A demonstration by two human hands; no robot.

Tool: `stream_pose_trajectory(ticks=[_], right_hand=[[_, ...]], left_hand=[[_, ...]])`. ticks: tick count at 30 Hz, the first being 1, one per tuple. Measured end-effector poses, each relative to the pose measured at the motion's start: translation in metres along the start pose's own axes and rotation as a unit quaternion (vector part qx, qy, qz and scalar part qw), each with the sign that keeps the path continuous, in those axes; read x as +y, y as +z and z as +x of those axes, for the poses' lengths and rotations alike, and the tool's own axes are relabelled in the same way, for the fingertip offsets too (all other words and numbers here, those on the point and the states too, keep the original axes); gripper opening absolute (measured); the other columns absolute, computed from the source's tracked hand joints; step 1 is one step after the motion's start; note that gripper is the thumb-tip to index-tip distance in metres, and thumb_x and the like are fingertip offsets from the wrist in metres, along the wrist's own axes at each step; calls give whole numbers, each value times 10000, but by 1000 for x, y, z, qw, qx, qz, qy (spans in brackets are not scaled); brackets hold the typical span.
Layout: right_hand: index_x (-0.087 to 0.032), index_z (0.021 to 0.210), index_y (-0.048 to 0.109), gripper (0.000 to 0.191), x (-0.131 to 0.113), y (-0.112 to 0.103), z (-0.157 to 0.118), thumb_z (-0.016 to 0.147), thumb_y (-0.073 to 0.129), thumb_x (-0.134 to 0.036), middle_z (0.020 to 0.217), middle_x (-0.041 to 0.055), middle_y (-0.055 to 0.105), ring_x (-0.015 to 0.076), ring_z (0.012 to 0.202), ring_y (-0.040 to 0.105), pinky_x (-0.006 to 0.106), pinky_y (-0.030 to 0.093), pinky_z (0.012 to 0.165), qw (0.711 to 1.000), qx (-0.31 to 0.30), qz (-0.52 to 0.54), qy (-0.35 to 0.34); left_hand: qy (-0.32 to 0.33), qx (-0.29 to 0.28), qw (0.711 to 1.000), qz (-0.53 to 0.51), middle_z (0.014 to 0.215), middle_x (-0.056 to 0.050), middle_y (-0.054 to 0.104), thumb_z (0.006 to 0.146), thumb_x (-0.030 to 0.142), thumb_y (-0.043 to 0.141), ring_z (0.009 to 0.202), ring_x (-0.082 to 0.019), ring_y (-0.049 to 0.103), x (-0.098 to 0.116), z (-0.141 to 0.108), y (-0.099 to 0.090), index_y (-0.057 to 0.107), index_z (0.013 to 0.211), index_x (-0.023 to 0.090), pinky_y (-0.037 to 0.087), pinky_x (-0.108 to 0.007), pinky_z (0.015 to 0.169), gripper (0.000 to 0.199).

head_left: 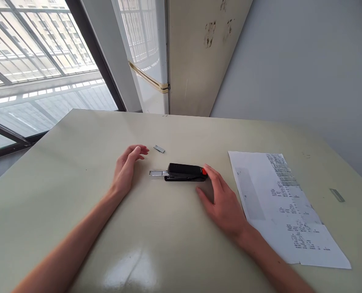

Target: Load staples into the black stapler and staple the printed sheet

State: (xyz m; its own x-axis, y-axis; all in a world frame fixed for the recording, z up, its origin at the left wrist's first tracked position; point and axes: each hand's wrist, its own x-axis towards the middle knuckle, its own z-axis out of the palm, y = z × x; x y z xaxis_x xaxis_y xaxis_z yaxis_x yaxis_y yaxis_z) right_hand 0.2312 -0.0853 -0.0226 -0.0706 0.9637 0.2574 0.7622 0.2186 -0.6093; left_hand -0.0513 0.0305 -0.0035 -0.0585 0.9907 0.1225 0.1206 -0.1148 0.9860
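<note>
A black stapler lies on the table with its metal staple tray sticking out of the left end. My right hand rests at the other end, its fingertips at the red button and its thumb apart on the tabletop; it is open and not wrapped around the stapler. To the left of the tray, my left hand lies on its side with loosely bent fingers, open and with nothing visible in it. Just beyond its fingertips is a small strip of staples.
Printed white paper lies to the right, close to my right forearm. Another small grey strip sits near the right side of the table. Behind the table stands a refrigerator, with a glass window at left.
</note>
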Motion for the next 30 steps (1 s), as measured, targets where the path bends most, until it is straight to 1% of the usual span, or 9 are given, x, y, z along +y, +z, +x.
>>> stream_pose_trajectory(ticks=[4,7,11,14,18,21,24,27,30], right_hand=[[-307,1484,490,463,-4,-3,0,1049,596,-421,1394,78,668,266,1269,663,451,588,1049,998,2,61,34],[-288,1366,609,366,-5,-1,1,1039,608,-452,1237,91,690,268,1104,688,421,605,929,997,-12,69,17],[-266,1230,695,300,-11,-4,3,1044,589,-477,1097,90,702,248,900,678,375,580,752,994,-41,101,10],[-244,1095,714,332,-19,-13,4,1008,629,-553,944,62,679,221,745,656,352,542,652,975,-58,194,91],[-212,984,669,437,-27,-26,5,949,684,-648,774,0,632,168,612,647,321,527,643,886,-166,362,235],[-196,882,621,487,-27,-27,4,915,715,-674,642,-40,567,143,542,613,293,510,597,810,-244,457,275],[-192,821,585,508,-27,-23,1,890,743,-671,639,-54,530,107,483,561,243,439,469,740,-292,529,296],[-189,810,582,510,-28,-20,-1,903,725,-670,645,-49,543,82,460,526,210,398,418,702,-327,552,310],[-189,784,584,530,-27,-21,0,896,713,-690,644,-38,564,74,447,511,200,382,399,690,-340,548,328]], left_hand=[[10,-83,996,24,1157,-99,751,1032,629,546,1126,-273,661,8,-11,5,727,1070,207,473,-422,1087,461],[12,-122,991,50,1213,-99,749,1060,663,467,1194,-289,642,15,-21,9,723,1115,214,434,-451,1153,520],[9,-107,992,62,1370,-78,704,1070,673,436,1319,-286,595,16,-26,14,721,1198,238,396,-460,1203,535],[-21,-89,994,-63,1320,-88,728,1048,656,511,1309,-273,633,11,-24,17,722,1152,221,447,-446,1181,495],[-137,-86,952,-259,1138,-108,776,973,627,644,1172,-280,722,12,-24,21,733,1024,191,511,-473,1151,448],[-224,-80,912,-334,1117,-133,772,971,566,647,1167,-291,730,16,-31,26,729,990,182,537,-476,1149,393],[-270,-82,887,-365,1162,-152,753,986,511,609,1190,-286,721,17,-39,30,713,1002,183,555,-454,1145,344],[-294,-75,870,-390,1167,-144,737,997,440,588,1190,-257,719,16,-44,31,698,1036,188,567,-408,1139,277],[-299,-73,872,-380,1147,-147,726,989,397,584,1157,-262,725,15,-46,31,684,1072,185,606,-420,1082,248]])
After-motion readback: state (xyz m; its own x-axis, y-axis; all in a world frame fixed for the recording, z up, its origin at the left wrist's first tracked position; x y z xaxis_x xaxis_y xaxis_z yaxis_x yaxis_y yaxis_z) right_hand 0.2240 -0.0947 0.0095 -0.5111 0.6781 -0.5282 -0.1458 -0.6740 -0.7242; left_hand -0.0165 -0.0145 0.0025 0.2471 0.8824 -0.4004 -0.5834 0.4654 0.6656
